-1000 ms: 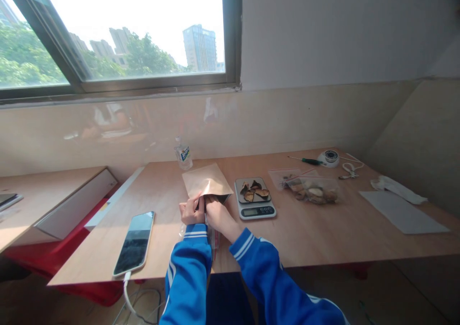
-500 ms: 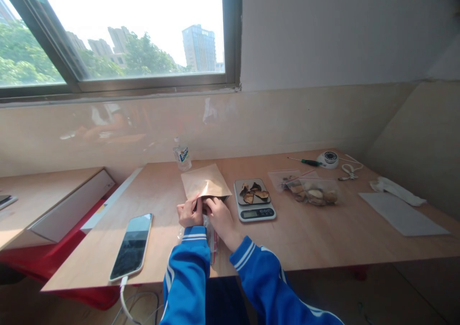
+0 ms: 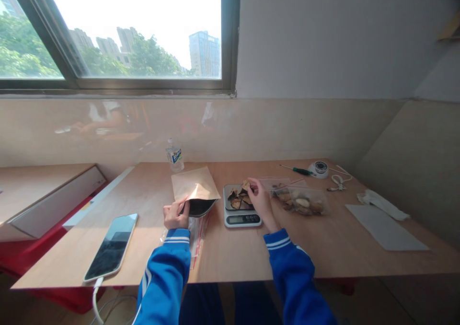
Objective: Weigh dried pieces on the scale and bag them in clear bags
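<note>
My left hand (image 3: 175,214) pinches the near edge of a brown paper pouch (image 3: 194,187), whose mouth gapes open toward me. My right hand (image 3: 261,202) reaches over a small digital kitchen scale (image 3: 242,218), and its fingertips close on a dried slice (image 3: 246,185) at the far side of the pan. Several dark dried slices (image 3: 237,201) lie on the scale pan. A clear zip bag of dried slices (image 3: 299,202) lies just right of the scale. Small clear bags with red zip strips (image 3: 196,230) lie under my left wrist.
A phone (image 3: 111,246) on a charging cable lies at the table's front left. A water bottle (image 3: 174,155) stands by the wall. A green screwdriver (image 3: 297,170), a tape roll (image 3: 319,168), a white cord (image 3: 337,183), a grey sheet (image 3: 385,227) and a white cloth (image 3: 382,203) lie at right.
My right hand left the pouch mouth and moved right to the scale, onto a dried slice. My left hand still holds the pouch, whose mouth now gapes open. The camera shifted slightly.
</note>
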`<state>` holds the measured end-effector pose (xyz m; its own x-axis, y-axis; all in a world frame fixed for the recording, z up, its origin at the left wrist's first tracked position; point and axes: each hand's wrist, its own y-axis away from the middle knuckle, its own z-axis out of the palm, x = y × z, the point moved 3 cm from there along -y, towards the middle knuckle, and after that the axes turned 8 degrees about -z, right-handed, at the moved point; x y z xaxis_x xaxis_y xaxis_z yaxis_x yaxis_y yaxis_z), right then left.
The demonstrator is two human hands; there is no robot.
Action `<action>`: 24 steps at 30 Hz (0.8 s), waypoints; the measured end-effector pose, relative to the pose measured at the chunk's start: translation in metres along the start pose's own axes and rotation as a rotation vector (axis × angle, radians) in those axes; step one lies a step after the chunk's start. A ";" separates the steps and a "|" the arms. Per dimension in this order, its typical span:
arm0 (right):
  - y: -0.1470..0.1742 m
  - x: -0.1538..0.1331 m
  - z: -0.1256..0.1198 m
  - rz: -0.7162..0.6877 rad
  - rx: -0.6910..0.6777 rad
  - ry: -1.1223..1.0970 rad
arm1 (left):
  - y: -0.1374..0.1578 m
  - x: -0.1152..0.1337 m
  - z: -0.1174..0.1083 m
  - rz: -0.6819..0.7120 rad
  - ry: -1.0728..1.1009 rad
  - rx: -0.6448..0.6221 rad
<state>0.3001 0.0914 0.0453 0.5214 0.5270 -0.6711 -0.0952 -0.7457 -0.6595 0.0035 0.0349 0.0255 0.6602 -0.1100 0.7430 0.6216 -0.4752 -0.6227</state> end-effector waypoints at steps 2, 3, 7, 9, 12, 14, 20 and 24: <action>-0.013 0.024 -0.001 0.046 0.069 0.015 | 0.001 0.001 0.000 -0.002 -0.003 -0.009; -0.015 0.033 -0.001 0.072 0.082 0.014 | 0.001 0.000 0.001 -0.006 -0.004 -0.009; 0.001 0.048 0.004 0.101 -0.008 -0.071 | 0.000 -0.004 0.004 -0.020 -0.010 0.015; 0.011 0.045 0.002 0.074 -0.004 -0.092 | 0.000 -0.004 0.004 -0.026 -0.016 0.016; 0.018 0.039 -0.008 0.039 0.068 -0.037 | 0.001 0.000 0.003 -0.039 -0.019 0.007; 0.018 0.038 -0.012 0.037 0.094 0.014 | 0.002 0.005 0.001 -0.035 -0.020 0.003; 0.017 0.038 -0.013 0.015 0.114 0.080 | 0.002 0.011 -0.002 -0.008 -0.018 0.006; 0.017 0.028 -0.020 -0.026 0.160 0.129 | 0.001 0.009 -0.001 0.010 -0.007 -0.010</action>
<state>0.3296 0.0853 0.0224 0.6286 0.4814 -0.6108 -0.2083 -0.6524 -0.7286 0.0093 0.0329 0.0318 0.6692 -0.1091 0.7350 0.6105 -0.4832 -0.6275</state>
